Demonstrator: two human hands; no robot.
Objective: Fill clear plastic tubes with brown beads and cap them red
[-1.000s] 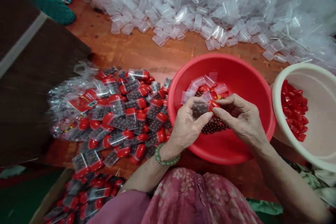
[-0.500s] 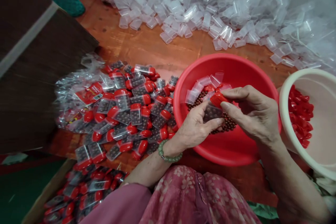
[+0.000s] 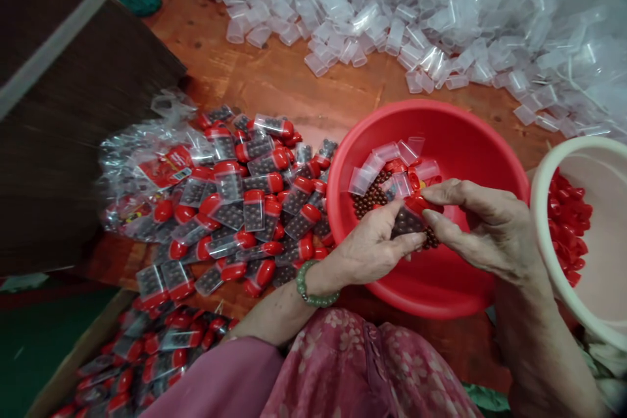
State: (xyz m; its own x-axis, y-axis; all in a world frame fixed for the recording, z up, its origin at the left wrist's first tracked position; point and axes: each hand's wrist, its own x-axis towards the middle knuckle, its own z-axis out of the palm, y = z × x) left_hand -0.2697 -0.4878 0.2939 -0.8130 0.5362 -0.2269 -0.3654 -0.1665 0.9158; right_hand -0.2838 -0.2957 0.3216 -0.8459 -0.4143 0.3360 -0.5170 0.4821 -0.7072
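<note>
My left hand [image 3: 375, 245] grips a clear plastic container [image 3: 407, 222] filled with dark round beads, held above a red basin [image 3: 426, 290]. My right hand [image 3: 490, 228] pinches the red cap [image 3: 425, 202] at the container's upper end between thumb and fingers. Whether the cap is fully seated cannot be seen. Under my hands, inside the basin, lie loose brown beads [image 3: 368, 199], several clear empty tubes [image 3: 377, 163] and a few red caps.
Many filled, red-capped containers [image 3: 255, 209] are heaped at left beside a clear plastic bag [image 3: 142, 176]. Empty clear tubes [image 3: 362, 19] are piled along the back. A cream tub [image 3: 541, 209] with red caps [image 3: 568, 228] stands at right. A dark box [image 3: 98, 111] is far left.
Both hands have shifted slightly right and down with the container, and the cap is now tilted lower. More tubes and caps in the basin show behind them.
</note>
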